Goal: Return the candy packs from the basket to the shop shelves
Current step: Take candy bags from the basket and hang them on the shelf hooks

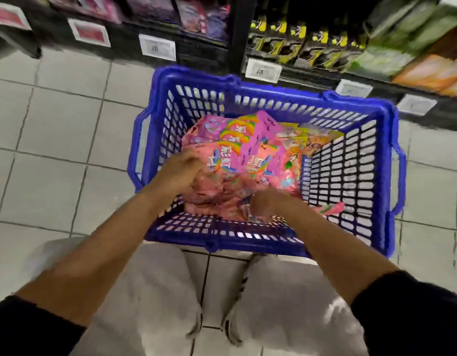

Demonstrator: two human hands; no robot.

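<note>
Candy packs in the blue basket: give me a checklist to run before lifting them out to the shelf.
1. Left hand has a grip on the pink candy packs: ok, fingers curled into the pile.
2. Right hand has a grip on the packs: ok, though blur hides the fingers.
3. Blue basket resting steady on the floor: ok.
4. Yellow packs clear of the lift: cannot tell.
5. Free slot on the shelves: cannot tell, blurred.
</note>
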